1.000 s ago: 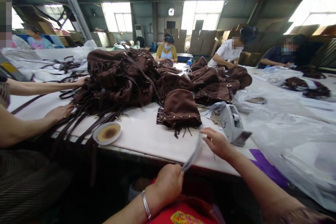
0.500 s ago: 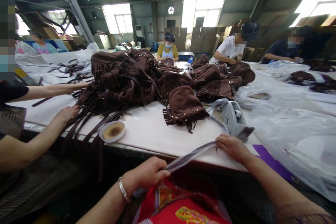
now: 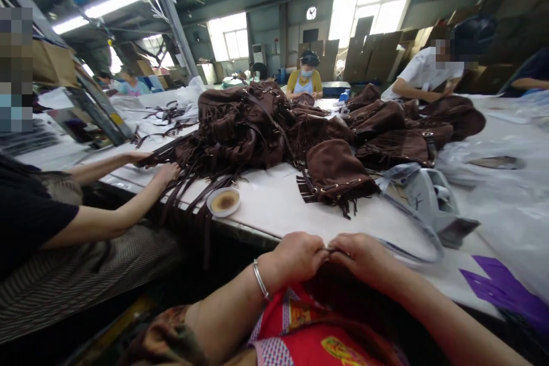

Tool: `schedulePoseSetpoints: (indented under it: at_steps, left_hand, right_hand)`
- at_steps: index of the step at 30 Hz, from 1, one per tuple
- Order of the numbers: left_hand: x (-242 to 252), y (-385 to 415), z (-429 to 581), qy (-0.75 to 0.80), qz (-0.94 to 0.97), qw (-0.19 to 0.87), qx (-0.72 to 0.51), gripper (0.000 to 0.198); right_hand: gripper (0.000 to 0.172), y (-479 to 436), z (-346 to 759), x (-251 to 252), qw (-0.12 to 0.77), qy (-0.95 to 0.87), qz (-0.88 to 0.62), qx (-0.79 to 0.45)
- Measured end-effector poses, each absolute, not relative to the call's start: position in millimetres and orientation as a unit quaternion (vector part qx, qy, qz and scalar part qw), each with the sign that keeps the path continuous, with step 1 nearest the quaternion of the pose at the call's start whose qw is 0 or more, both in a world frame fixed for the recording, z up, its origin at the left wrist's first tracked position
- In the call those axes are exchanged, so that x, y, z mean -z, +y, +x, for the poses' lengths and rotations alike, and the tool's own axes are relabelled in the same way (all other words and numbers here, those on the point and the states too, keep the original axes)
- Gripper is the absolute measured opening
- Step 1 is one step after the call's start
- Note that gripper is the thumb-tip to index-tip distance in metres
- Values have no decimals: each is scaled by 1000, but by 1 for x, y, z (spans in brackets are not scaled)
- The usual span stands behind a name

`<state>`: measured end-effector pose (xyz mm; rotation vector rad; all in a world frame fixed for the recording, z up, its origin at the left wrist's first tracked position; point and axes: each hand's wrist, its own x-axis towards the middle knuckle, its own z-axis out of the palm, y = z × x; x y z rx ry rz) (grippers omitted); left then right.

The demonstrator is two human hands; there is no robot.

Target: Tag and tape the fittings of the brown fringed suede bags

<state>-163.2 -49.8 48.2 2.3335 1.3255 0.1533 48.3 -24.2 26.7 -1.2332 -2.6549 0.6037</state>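
Note:
My left hand (image 3: pixel 299 258), with a silver bangle at the wrist, and my right hand (image 3: pixel 361 256) are close together at the table's near edge. Both are closed on a dark brown piece (image 3: pixel 337 277) that hangs over my lap, against a red apron (image 3: pixel 304 331). Its shape is mostly hidden in shadow. A clear plastic strip (image 3: pixel 414 249) curves on the table right of my right hand, by a grey-white dispenser (image 3: pixel 433 200). Beyond my hands lies a brown fringed bag (image 3: pixel 337 171).
A large pile of brown bags (image 3: pixel 240 126) fills the middle of the table. A round dish (image 3: pixel 223 202) sits near the front edge. At left a person's hands (image 3: pixel 165 172) touch straps. Purple sheet (image 3: pixel 506 291) and clear plastic (image 3: pixel 497 200) lie at right.
Both hands have let go of the clear strip, come together and closed on a dark brown piece. The strip now lies on the table. The view has turned left.

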Motion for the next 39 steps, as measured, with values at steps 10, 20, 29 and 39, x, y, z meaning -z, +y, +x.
schedulePoseSetpoints:
  at_steps: [10,20,29,39]
  left_hand:
    - [-56,-32,-214,510,855,91,-2,22]
    - [-44,-15,-197,402,913,5,-70,16]
    - [-48,3,-254,534,843,-30,-49,14]
    - [15,12,-217,751,594,1,-290,55]
  right_hand:
    - [48,-6,84,-5,100,-868,-479,-80]
    - [31,-16,45,-1,101,-878,-468,9]
    - [29,-11,81,29,42,-845,-533,29]
    - [26,-41,28,16,20,-870,-491,38]
